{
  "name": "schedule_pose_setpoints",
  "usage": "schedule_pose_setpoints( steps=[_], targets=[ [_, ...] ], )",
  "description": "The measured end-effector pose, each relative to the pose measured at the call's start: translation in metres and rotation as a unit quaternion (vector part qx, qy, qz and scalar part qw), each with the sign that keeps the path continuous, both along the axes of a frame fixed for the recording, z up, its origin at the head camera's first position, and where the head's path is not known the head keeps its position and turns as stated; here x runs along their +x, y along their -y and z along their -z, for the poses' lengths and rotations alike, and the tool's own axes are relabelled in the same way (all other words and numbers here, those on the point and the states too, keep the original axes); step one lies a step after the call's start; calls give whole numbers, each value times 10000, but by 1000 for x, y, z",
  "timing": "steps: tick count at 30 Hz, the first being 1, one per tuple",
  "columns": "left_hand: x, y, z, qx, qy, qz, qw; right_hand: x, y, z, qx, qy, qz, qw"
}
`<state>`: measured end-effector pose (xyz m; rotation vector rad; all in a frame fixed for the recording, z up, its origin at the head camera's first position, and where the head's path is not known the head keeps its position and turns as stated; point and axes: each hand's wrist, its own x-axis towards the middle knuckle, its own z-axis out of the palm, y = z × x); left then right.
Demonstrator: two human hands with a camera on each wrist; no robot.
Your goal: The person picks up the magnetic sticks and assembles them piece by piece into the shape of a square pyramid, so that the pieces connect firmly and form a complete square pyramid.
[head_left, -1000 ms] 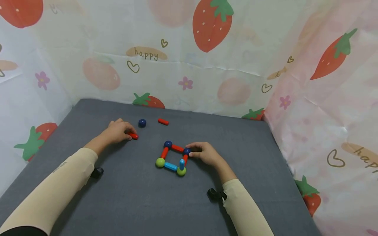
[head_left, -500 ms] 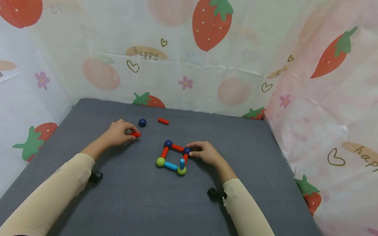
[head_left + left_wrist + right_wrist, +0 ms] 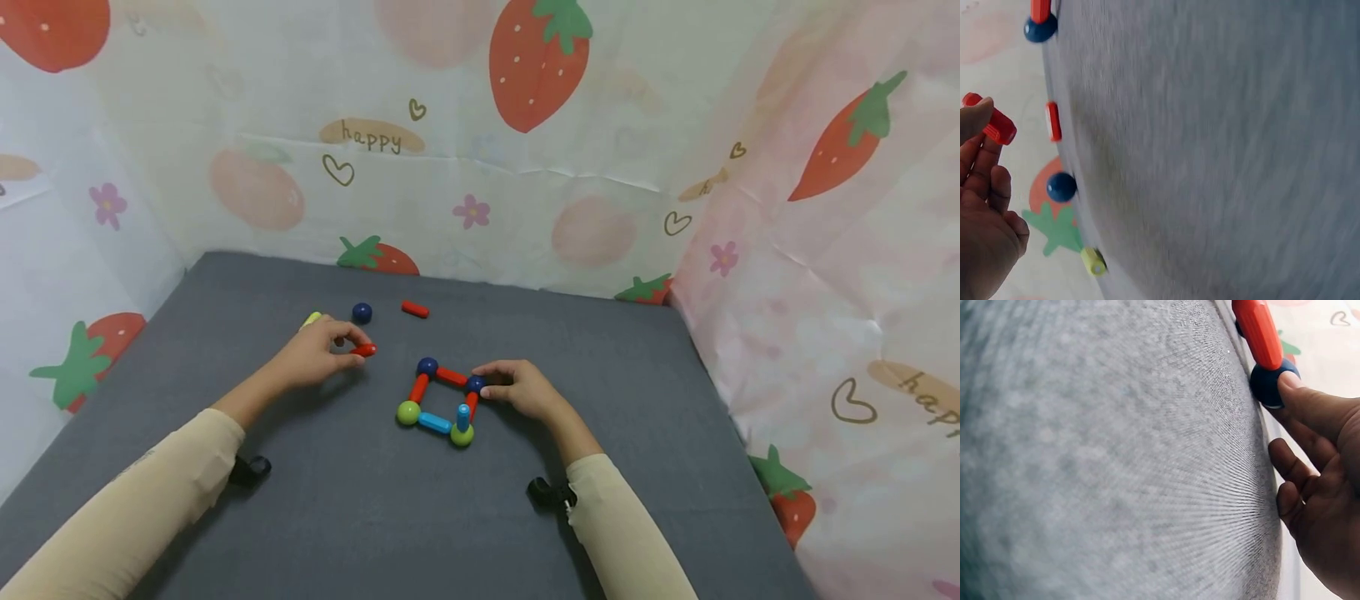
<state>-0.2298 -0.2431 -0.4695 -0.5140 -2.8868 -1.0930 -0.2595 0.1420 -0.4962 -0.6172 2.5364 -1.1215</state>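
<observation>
a short red rod (image 3: pixel 363 350) is pinched at the fingertips of the left hand (image 3: pixel 315 360), lifted just clear of the grey bench (image 3: pixel 337 500); in the left wrist view the same rod (image 3: pixel 991 125) is seen gripped between thumb and forefingers, so that grip is closed around the rod. the right hand (image 3: pixel 521 390) is rested beside a square frame (image 3: pixel 442 400) of rods and balls, with its thumb pressed on the dark blue ball at the near right corner (image 3: pixel 474 384); in the right wrist view the thumb tip is laid against that ball (image 3: pixel 1269 384), the other fingers being loosely curled and holding nothing. whether the ball is pinched from behind cannot be told.

the frame lies flat on the bench: two red rods, a further red rod on the right side, a light blue rod along the front, green balls at the two front corners, and a light blue rod stood upright on the front right green ball (image 3: pixel 461 433).

the step in hand is judged to be the carrying of the red rod towards the frame while the frame is steadied. the next move would call for the rod to be turned upright and lowered squarely onto a corner ball, with the frame held firm so that it is not dragged out of shape.

a loose dark blue ball (image 3: pixel 362 312), a second red rod (image 3: pixel 414 309) and a yellow-green piece (image 3: pixel 311 319) lie behind the left hand.
</observation>
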Motion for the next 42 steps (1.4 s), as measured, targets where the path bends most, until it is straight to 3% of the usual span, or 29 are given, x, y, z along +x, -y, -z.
schedule_pose_setpoints(
  steps=[10,17,23,32,42],
  targets=[
    [19,-23,-1,512,280,317,9978,-1,0,0,-135,124,19,9998],
    [22,-41,-1,721,573,456,9947,-4,0,0,-69,98,44,9999],
    [26,-51,6,897,823,640,9905,-5,0,1,-31,59,21,10000],
    [33,-62,13,876,1092,831,9867,-1,-1,2,-74,120,-32,9999],
    [34,-67,6,579,1008,1160,9864,-4,-2,-1,-142,296,-111,9994]
  ],
)
